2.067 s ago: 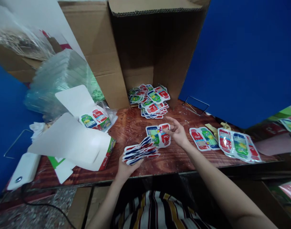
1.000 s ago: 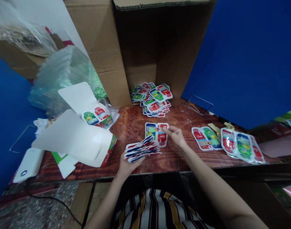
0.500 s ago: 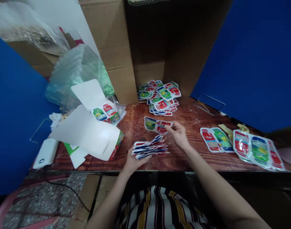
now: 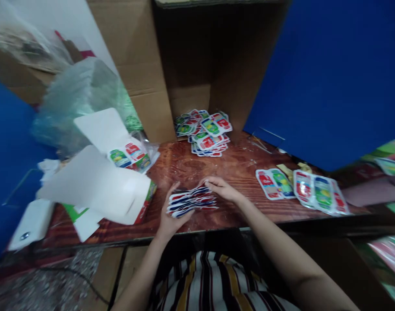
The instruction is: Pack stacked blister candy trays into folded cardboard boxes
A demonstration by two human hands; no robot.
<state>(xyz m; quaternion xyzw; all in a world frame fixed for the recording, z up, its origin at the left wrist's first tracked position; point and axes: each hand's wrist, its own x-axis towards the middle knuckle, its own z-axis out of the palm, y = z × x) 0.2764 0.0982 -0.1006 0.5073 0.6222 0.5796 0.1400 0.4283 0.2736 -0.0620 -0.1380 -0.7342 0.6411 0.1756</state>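
Observation:
My left hand (image 4: 173, 218) is closed around a thick stack of printed sachets (image 4: 192, 202), seen edge-on with red, white and blue layers. At the stack's upper right corner, my right hand (image 4: 219, 188) pinches one sachet against the top of the stack. Beyond my hands lies a loose heap of sachets (image 4: 205, 136), with red and green fronts, at the mouth of a tall cardboard box (image 4: 148, 103). To my left, an open carton (image 4: 119, 194) with white flaps lies on its side, and more sachets (image 4: 127, 154) show behind its flap.
On the right of the wooden table (image 4: 239, 162) lie a double sachet (image 4: 275, 183) and a larger pack (image 4: 320, 192). Blue panels (image 4: 314, 86) flank the work spot. A white device (image 4: 32, 224) lies at the left edge, below a clear plastic bag (image 4: 83, 95).
My right hand has brought the single sachet down and left onto the stack in my left hand. The whole view has shifted to the right.

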